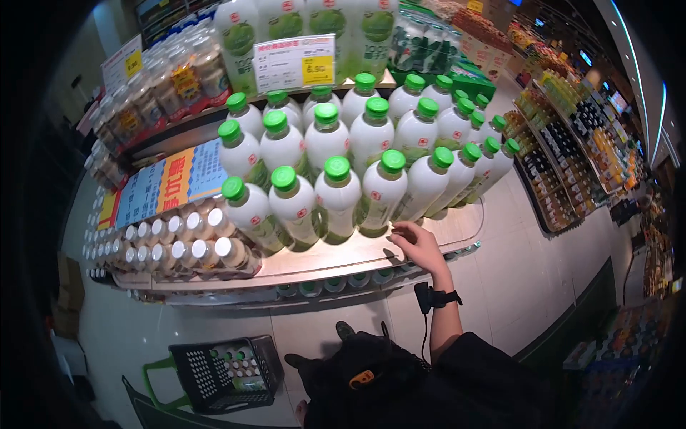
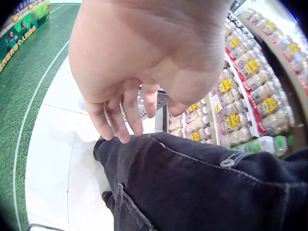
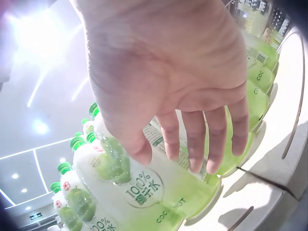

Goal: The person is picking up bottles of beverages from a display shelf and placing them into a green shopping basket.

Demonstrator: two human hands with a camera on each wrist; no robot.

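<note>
My right hand (image 1: 418, 247) reaches over the front edge of a display shelf (image 1: 343, 257), its fingers loosely bent and holding nothing. Just beyond the fingertips stands a coconut water bottle (image 1: 382, 196) with a green cap, in the front row. In the right wrist view, the fingers overlap a white-and-green coconut water bottle (image 3: 144, 187). Several more such bottles (image 1: 329, 136) stand upright in rows behind. My left hand (image 2: 149, 53) hangs beside dark trousers (image 2: 192, 187), fingers loosely curled around nothing.
Small white-capped bottles (image 1: 207, 254) fill the shelf's left side, below a promotional board (image 1: 168, 179). A price sign (image 1: 296, 61) stands behind the coconut water. On the floor, a dark shopping basket (image 1: 193, 390) with a green handle holds several bottles. Stocked shelves (image 1: 564, 154) stand across the aisle.
</note>
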